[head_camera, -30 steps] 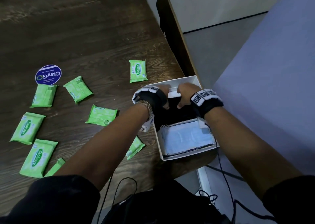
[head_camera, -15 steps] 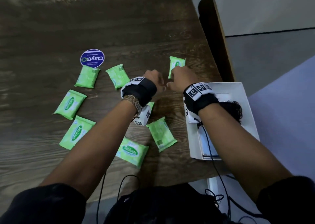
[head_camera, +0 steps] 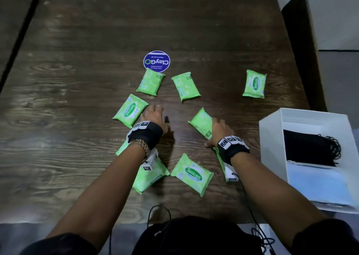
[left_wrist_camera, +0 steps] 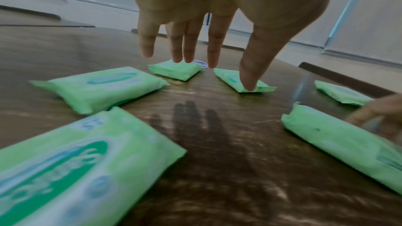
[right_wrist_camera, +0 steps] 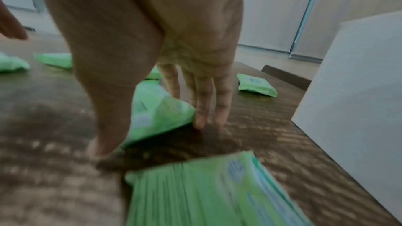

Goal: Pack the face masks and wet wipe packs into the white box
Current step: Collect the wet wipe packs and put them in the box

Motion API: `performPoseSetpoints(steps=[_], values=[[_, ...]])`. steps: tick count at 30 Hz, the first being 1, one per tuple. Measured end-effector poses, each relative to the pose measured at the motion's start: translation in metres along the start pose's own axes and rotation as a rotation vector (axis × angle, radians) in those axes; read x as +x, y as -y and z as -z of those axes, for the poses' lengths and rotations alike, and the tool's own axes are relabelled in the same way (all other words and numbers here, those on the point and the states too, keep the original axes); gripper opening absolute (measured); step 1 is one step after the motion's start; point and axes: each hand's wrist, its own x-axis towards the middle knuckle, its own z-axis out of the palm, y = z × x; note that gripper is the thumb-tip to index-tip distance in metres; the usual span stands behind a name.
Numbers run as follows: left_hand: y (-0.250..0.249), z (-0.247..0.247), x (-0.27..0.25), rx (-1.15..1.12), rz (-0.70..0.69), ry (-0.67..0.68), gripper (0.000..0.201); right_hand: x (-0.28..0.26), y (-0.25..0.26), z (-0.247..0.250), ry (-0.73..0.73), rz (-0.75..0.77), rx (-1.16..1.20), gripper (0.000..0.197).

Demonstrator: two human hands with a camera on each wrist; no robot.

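While green packs (head_camera: pixel 192 174) read "Sanicare", round sticker (head_camera: pixel 157 61) reads "ClayGo".

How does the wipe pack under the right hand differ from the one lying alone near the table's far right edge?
The wipe pack under the right hand shows no logo oval, while the lone pack shows its logo oval. The right hand straddles the first, thumb on one side and fingers on the other; nothing touches the lone pack. The first lies slanted among other packs; the lone pack lies apart from them, beyond the white box. Both are green and lie flat on the table.
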Motion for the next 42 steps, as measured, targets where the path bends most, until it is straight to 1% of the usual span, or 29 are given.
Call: performPoseSetpoints(steps=[2,4,6,7,8,10,11,13,15,18,21,24,26,29,31,33,34,35,37,38,39,40,41,42], values=[[0.023,0.001,-0.003,-0.023,0.044,-0.02,0.074,0.001,0.001,-0.009,-0.046,-0.046,-0.054,0.106],[0.043,0.001,-0.007,-0.017,0.116,0.011,0.084,0.001,0.003,-0.014,-0.055,-0.08,-0.084,0.113],[0.057,-0.004,-0.013,0.034,0.176,0.041,0.092,0.004,0.008,-0.015,-0.091,-0.1,-0.033,0.12],[0.063,-0.006,-0.017,0.039,0.202,0.047,0.096,0.005,0.012,-0.014,-0.13,-0.108,0.015,0.118],[0.069,-0.009,-0.021,0.027,0.225,0.052,0.1,0.008,0.017,-0.014,-0.172,-0.11,0.062,0.113],[0.079,-0.014,-0.026,0.0,0.238,0.095,0.112,0.015,0.025,-0.013,-0.204,-0.108,0.111,0.1],[0.082,-0.017,-0.029,-0.001,0.232,0.138,0.118,0.017,0.027,-0.013,-0.196,-0.119,0.114,0.098],[0.089,-0.023,-0.034,0.011,0.23,0.214,0.126,0.019,0.027,-0.012,-0.177,-0.149,0.117,0.101],[0.092,-0.03,-0.038,0.032,0.227,0.214,0.122,0.02,0.025,-0.011,-0.159,-0.145,0.133,0.096],[0.092,-0.033,-0.038,0.059,0.209,0.175,0.107,0.018,0.022,-0.008,-0.127,-0.093,0.206,0.079],[0.081,-0.023,-0.032,-0.054,0.198,0.169,0.097,0.014,0.016,-0.007,-0.148,-0.087,0.309,0.063],[0.051,-0.01,-0.025,-0.202,0.152,0.123,0.086,0.011,0.006,-0.002,-0.194,-0.001,0.459,0.051],[0.019,-0.001,-0.023,-0.357,0.124,0.076,0.079,0.007,-0.001,0.007,-0.225,0.06,0.632,0.044],[-0.042,0.01,-0.022,-0.683,0.035,0.038,0.053,-0.004,-0.013,0.026,-0.236,0.138,0.84,0.038],[-0.087,0.015,-0.024,-0.866,-0.036,0.065,0.043,-0.014,-0.029,0.042,-0.248,0.182,0.923,0.038],[-0.129,0.021,-0.028,-0.988,-0.093,0.122,0.033,-0.025,-0.053,0.061,-0.282,0.18,0.982,0.034],[-0.15,0.023,-0.029,-1.037,-0.1,0.157,0.029,-0.031,-0.068,0.072,-0.304,0.17,0.993,0.033],[-0.17,0.026,-0.03,-1.092,-0.096,0.189,0.029,-0.037,-0.085,0.083,-0.331,0.165,0.998,0.033],[-0.208,0.024,-0.03,-1.215,-0.077,0.265,0.037,-0.048,-0.122,0.102,-0.394,0.167,0.967,0.033],[-0.226,0.022,-0.029,-1.216,-0.09,0.297,0.042,-0.052,-0.141,0.109,-0.426,0.16,0.94,0.032],[-0.245,0.022,-0.032,-1.161,-0.13,0.317,0.049,-0.056,-0.159,0.115,-0.456,0.152,0.917,0.031],[-0.264,0.023,-0.037,-1.052,-0.2,0.324,0.055,-0.059,-0.177,0.12,-0.485,0.134,0.89,0.031],[-0.282,0.025,-0.043,-0.909,-0.3,0.314,0.058,-0.063,-0.194,0.125,-0.514,0.119,0.86,0.031],[-0.3,0.025,-0.044,-0.754,-0.401,0.293,0.057,-0.067,-0.211,0.131,-0.541,0.101,0.833,0.03]])
